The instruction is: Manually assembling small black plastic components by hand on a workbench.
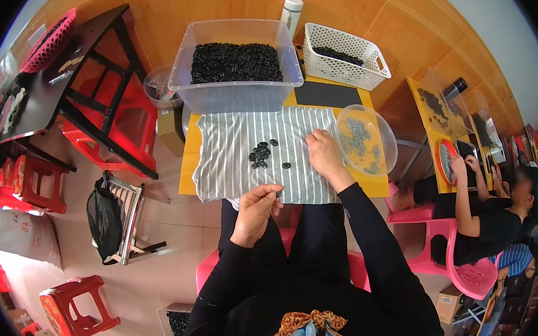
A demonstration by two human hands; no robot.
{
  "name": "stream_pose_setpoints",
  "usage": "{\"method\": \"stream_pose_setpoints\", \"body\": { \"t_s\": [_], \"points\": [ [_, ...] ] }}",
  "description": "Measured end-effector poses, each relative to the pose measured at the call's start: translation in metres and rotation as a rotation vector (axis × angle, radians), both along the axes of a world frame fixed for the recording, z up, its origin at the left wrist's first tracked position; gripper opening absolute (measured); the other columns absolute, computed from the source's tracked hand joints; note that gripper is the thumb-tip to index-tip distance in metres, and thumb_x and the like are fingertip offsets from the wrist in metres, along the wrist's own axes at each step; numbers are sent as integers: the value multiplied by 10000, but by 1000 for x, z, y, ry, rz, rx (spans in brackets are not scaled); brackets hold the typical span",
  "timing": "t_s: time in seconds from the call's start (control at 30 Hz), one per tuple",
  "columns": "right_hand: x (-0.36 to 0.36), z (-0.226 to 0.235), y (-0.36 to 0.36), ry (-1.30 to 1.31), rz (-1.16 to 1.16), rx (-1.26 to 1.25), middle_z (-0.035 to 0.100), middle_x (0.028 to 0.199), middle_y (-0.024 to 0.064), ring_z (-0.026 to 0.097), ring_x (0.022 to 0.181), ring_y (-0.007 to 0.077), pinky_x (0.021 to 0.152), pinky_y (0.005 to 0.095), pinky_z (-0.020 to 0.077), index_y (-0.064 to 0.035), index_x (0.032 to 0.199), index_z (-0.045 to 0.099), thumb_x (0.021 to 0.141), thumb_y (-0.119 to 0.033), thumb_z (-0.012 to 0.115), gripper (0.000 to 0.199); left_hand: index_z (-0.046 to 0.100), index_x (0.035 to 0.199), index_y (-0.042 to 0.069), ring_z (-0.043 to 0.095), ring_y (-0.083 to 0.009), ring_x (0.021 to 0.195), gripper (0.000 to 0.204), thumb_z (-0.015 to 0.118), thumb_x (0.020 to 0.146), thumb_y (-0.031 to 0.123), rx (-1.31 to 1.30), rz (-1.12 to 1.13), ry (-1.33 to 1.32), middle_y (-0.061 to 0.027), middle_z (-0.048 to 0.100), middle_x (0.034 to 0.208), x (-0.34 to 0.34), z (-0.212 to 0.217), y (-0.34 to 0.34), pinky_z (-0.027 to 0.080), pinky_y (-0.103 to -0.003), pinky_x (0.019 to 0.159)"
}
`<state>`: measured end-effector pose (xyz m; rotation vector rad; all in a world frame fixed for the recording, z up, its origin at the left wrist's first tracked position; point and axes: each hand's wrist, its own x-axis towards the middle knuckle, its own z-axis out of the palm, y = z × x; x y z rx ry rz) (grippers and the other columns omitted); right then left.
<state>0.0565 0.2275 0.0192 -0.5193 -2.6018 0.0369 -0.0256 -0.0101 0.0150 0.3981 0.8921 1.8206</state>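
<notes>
My left hand (257,214) is closed in a pinch at the near edge of a grey-and-white striped cloth (223,147). Between its fingertips shows a small black oval piece (278,194). Farther right, my right hand (326,156) rests over the cloth with its fingers drawn together; whatever they hold is hidden. A loose cluster of shiny black oval pieces (259,157) lies mid-cloth, and a single black piece (286,165) sits apart, between the hands. Just beside my right hand stands a round clear tub (392,152) with many tiny grey parts (356,134) inside.
Behind the cloth are a large clear bin (238,98) full of black pieces, a white perforated basket (337,74) and a white bottle (292,11). A dark mat (326,94) lies nearby. At right, a co-worker (488,226) sits on a pink chair (439,243) at another table.
</notes>
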Motion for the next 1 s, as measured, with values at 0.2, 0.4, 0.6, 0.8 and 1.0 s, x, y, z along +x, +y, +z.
{"method": "stream_pose_setpoints", "body": {
  "t_s": [0.2, 0.4, 0.6, 0.8, 1.0],
  "points": [
    [-14, 5, -6, -233, 67, 163, 579, 810, 132, 589, 810, 299, 692, 408, 484, -22, 743, 595, 710, -41, 564, 50, 605, 1092, -42, 575, -124, 689, 220, 509, 907, 28, 22, 51, -257, -70, 614, 813, -1, 3, -1, 442, -220, 569],
    [-3, 8, -11, -58, 23, -12, 578, 791, 134, 581, 798, 313, 675, 410, 485, -22, 728, 582, 688, -60, 576, 55, 645, 1016, -34, 550, -139, 663, 198, 567, 838, 4, -271, 401, 731, -80, 580, 763, -1, -15, 8, 448, -279, 574],
    [26, 14, -55, -60, 91, -237, 527, 770, 119, 565, 765, 313, 642, 420, 474, -38, 690, 564, 662, -60, 579, 38, 621, 814, -23, 554, -346, 777, 154, 544, 683, -48, -333, 500, 1507, -156, 551, 794, -11, -2, 26, 455, -412, 634],
    [35, 13, -69, -52, 107, -66, 491, 738, 127, 547, 725, 309, 617, 401, 448, -31, 645, 538, 632, -44, 622, 86, 523, 661, 13, 526, -335, 792, 31, 549, 645, 7, -402, 308, 1851, -152, 504, 803, -9, 2, 30, 450, -428, 637],
    [35, 3, -70, 3, 87, -28, 509, 747, 138, 561, 733, 304, 626, 383, 466, -6, 676, 585, 640, -44, 616, 61, 531, 690, -12, 528, -356, 747, 36, 538, 656, -19, -356, 298, 1833, -171, 509, 754, -14, 3, 32, 456, -435, 630]
  ]
}}
